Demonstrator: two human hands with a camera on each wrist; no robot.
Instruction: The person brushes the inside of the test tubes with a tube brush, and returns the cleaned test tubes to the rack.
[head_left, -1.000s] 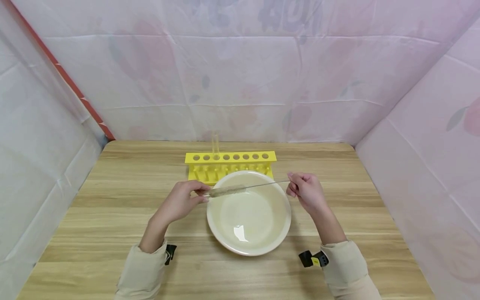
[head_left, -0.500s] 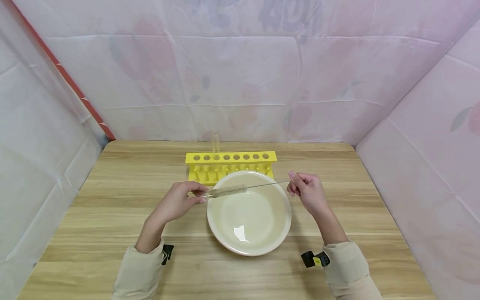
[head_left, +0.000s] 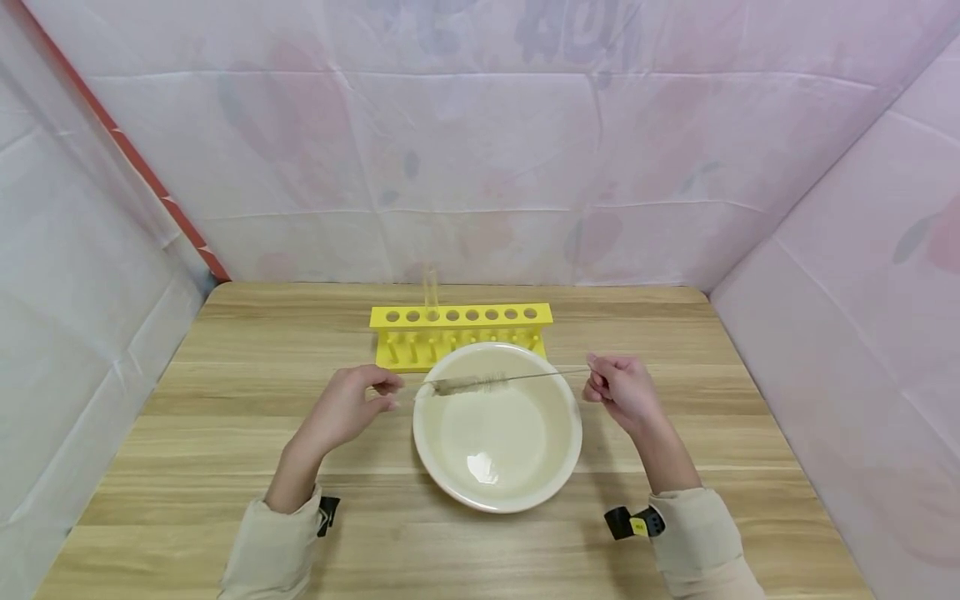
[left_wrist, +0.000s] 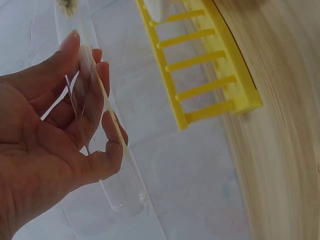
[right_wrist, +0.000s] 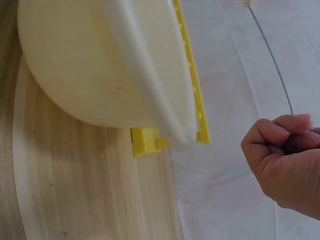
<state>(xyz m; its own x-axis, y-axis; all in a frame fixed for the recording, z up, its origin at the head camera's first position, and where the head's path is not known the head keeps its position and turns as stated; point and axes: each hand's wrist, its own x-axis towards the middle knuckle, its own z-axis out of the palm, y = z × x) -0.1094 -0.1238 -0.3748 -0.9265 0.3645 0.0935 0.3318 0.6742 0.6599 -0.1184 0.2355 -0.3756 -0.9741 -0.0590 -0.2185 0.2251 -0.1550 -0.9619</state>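
Note:
My left hand (head_left: 343, 408) grips a clear glass test tube (left_wrist: 125, 197), its rounded bottom sticking out past the fingers in the left wrist view. My right hand (head_left: 624, 393) pinches the twisted wire handle (right_wrist: 272, 57) of a test tube brush (head_left: 480, 382). The brush stretches between the hands, over the back part of a cream basin (head_left: 495, 505). Its bristles flare at the right end and look squeezed narrow towards the left, inside the tube. At the top of the left wrist view, the bristle tip (left_wrist: 66, 6) shows within the glass.
Behind the basin stands a yellow test tube rack (head_left: 461, 323), partly hidden by the basin's rim. One upright test tube (head_left: 431, 292) stands in it. Patterned cloth (head_left: 480, 167) walls off the back and sides of the wooden table (head_left: 225, 375).
The left hand has shifted left with the tube, and the right hand slightly right with the brush. More bristles now show spread out beyond the glass.

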